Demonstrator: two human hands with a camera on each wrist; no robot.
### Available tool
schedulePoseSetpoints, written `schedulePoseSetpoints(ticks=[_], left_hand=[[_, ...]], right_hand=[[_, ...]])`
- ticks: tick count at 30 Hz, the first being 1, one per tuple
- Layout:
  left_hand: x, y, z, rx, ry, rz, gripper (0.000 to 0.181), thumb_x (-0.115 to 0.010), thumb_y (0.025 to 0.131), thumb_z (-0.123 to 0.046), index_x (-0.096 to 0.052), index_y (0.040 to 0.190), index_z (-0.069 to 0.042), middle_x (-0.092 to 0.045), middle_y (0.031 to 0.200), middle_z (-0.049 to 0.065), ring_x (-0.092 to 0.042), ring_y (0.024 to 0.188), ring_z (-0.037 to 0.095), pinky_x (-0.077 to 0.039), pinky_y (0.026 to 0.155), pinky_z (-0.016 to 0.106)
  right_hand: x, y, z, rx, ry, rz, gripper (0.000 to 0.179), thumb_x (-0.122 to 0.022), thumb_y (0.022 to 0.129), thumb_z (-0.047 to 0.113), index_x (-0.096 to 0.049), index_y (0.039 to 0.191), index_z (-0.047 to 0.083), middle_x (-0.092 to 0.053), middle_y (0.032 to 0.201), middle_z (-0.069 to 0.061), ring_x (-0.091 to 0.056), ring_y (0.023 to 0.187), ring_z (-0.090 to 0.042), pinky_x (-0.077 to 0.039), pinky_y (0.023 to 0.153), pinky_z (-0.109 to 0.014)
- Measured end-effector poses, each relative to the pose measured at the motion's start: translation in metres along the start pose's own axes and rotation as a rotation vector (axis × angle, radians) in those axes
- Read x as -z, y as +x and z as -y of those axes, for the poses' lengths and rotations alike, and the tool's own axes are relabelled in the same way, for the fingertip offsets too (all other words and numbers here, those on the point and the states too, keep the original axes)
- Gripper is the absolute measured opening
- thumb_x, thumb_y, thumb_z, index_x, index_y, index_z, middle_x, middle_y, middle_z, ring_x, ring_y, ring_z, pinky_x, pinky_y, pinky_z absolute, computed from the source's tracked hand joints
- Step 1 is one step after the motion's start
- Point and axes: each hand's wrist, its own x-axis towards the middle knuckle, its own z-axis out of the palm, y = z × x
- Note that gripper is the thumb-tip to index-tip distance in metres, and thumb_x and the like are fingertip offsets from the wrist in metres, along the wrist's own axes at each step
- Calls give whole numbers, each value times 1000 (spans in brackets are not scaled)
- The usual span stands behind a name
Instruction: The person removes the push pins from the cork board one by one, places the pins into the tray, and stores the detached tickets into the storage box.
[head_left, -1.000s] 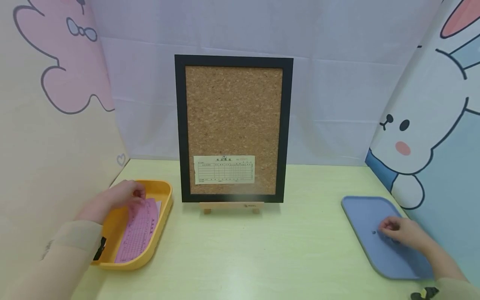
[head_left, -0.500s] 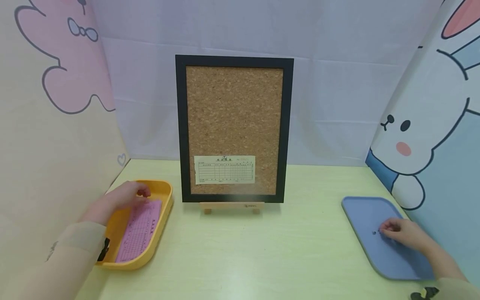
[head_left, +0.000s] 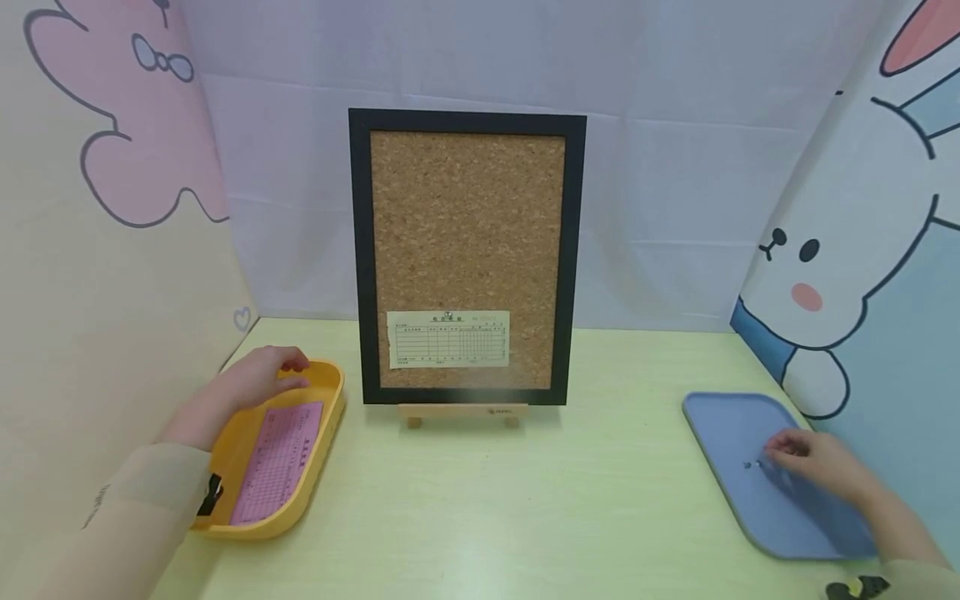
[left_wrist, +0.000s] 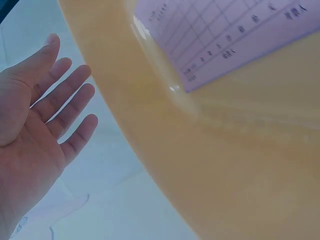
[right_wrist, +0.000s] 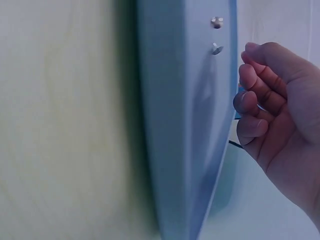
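Note:
My left hand (head_left: 258, 377) is held over the far end of a yellow tray (head_left: 327, 433), its fingers spread and nothing in them. Pink printed form slips (head_left: 276, 467) lie in that tray below the hand. The left wrist view shows the palm (left_wrist: 30, 125) apart from the paper. On the right, my right hand (head_left: 817, 462) hovers over a blue tray (head_left: 723, 417), with fingers loosely bent and nothing visible in the grasp. Close to its fingertips, two metal thumbtacks, one farther (right_wrist: 216, 22) and one nearer (right_wrist: 216, 48), sit on the blue tray.
A black-framed cork board (head_left: 468, 225) stands on a small wooden easel (head_left: 463, 411) at the back centre. A pale printed slip (head_left: 450, 350) is tacked to its lower part. Walls with cartoon pictures close off both sides, and a white cloth (head_left: 675, 167) hangs behind.
My left hand has lifted off the pink slips and its fingers have opened; the slips, fanned earlier, now lie flat. My right hand has drawn slightly up and away from the thumbtacks.

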Motion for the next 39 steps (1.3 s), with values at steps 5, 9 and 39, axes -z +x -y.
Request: schedulePoseSetpoints(ticks=[5,9,39], left_hand=[[11,2,-12,27,-7,-47,32,-65,89,-18,-59,113,3,-62,108,20,-55,101,38,-45,89,53],[18,4,-22,59,-8,-92,34,-63,91,-19,-57,117,2,-59,115,24,-52,107,41,-43,91,56],[38,-5,-91,66,-141,-495,46,-60,93,-22,-45,130,1,-42,133,26,-34,123,46,-28,100,61]], right_hand=[[11,-1,11,40,-16,-71,22,-65,89,23,-66,93,1,-65,83,-5,-50,68,2,-44,58,-25],[21,-1,25,50,-23,-90,23,-64,90,25,-66,93,2,-66,86,-8,-55,71,-7,-45,58,-26],[44,-11,133,100,35,-531,28,-64,90,31,-64,103,5,-62,83,-9,-41,66,4,-39,48,-19]])
